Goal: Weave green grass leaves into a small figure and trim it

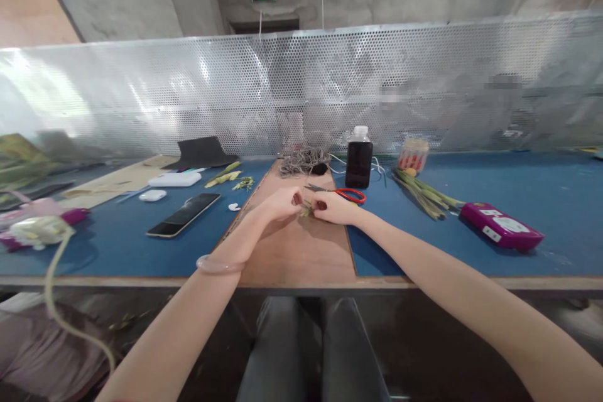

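My left hand (281, 203) and my right hand (333, 208) meet over a brown board (301, 251) on the blue table. Both are closed in a pinch on a small green leaf piece (307, 208) held between them, just above the board. A pale bangle sits on my left wrist. Red-handled scissors (346, 193) lie on the board just behind my right hand.
A dark bottle (358, 160) and a tangle of grey cord (304, 160) stand behind the hands. Green stalks (424, 195) and a magenta power strip (502, 226) lie to the right. A phone (183, 214), white cases and leaf scraps (228, 176) lie left. A perforated metal screen backs the table.
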Tool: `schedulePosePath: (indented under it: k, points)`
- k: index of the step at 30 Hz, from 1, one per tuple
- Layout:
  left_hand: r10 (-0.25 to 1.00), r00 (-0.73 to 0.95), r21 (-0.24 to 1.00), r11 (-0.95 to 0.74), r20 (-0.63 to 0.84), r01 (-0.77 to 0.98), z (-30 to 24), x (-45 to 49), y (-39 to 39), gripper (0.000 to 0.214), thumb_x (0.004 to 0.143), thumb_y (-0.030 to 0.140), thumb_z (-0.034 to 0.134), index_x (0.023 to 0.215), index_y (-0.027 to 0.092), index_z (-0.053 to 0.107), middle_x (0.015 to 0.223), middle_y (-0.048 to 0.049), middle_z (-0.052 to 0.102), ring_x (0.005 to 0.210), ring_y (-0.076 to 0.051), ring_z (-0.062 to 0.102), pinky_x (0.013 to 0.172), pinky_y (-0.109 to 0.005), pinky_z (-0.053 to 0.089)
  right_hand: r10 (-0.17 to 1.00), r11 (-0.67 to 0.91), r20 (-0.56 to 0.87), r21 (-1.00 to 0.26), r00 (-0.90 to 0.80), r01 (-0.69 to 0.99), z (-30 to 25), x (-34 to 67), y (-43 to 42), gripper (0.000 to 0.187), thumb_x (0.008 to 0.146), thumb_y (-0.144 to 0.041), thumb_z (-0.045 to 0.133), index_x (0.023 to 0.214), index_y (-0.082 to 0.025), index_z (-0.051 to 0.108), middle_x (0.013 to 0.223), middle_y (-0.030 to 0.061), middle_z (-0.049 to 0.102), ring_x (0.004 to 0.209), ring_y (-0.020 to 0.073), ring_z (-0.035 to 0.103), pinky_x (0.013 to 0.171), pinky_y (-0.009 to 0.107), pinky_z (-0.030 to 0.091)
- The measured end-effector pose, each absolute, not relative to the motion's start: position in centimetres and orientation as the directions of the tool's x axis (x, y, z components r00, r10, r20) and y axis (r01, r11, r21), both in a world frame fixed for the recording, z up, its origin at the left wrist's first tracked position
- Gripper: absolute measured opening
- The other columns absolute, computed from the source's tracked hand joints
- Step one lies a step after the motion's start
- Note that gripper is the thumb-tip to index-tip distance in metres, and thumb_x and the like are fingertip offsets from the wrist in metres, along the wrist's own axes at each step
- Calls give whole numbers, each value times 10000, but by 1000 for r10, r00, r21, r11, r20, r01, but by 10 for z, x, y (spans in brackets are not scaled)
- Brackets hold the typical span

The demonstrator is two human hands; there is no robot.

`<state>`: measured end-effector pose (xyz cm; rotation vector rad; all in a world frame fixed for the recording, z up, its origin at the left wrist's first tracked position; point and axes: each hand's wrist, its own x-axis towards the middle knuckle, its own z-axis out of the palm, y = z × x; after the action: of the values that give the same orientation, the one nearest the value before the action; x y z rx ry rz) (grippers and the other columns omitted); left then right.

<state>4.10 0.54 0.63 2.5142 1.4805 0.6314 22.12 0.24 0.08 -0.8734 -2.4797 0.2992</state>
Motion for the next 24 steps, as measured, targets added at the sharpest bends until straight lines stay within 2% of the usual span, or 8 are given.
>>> schedulePosePath:
  k: [3, 9, 13, 18, 24]
  points:
    - [820, 513, 423, -571, 254, 704, 11, 43, 1, 270, 643, 187, 503, 897, 143, 584, 785, -28, 628, 662, -122, 546, 589, -197, 406, 632, 774, 381, -363, -675, 519, 1, 221, 2, 45, 630, -116, 479, 624, -148, 449, 610, -23, 476, 547, 74, 402, 526, 186, 308]
    - [773, 587, 377, -631, 239, 678, 12, 40, 6, 247, 697, 253, 487, 865, 151, 637, 806, -33, 638, 715, -139, 551, 635, -214, 396, 677, 734, 356, -387, -644, 558, 3, 220, 0, 28, 632, -129, 494, 656, -141, 487, 601, -24, 489, 528, 71, 402, 504, 186, 296]
    - [778, 587, 382, -624, 224, 681, 12, 39, 7, 263, 728, 298, 462, 851, 155, 646, 780, -27, 640, 696, -139, 542, 608, -210, 382, 682, 728, 348, -405, -643, 553, 5, 220, -3, 32, 626, -115, 487, 639, -144, 480, 588, -28, 492, 523, 71, 411, 501, 185, 295]
    - [772, 592, 438, -626, 230, 645, 12, 40, 6, 280, 727, 333, 471, 877, 165, 636, 824, -25, 644, 740, -147, 551, 646, -216, 388, 714, 697, 342, -427, -611, 576, 6, 221, -4, 33, 639, -116, 472, 631, -148, 474, 562, -33, 495, 511, 72, 418, 504, 191, 293]
    - [800, 561, 430, -592, 213, 682, 13, 42, 5, 267, 709, 338, 493, 817, 147, 644, 776, -34, 653, 728, -154, 564, 645, -218, 403, 761, 648, 333, -442, -557, 620, 6, 220, -2, 38, 670, -149, 478, 681, -143, 513, 599, -16, 529, 534, 80, 449, 520, 196, 313]
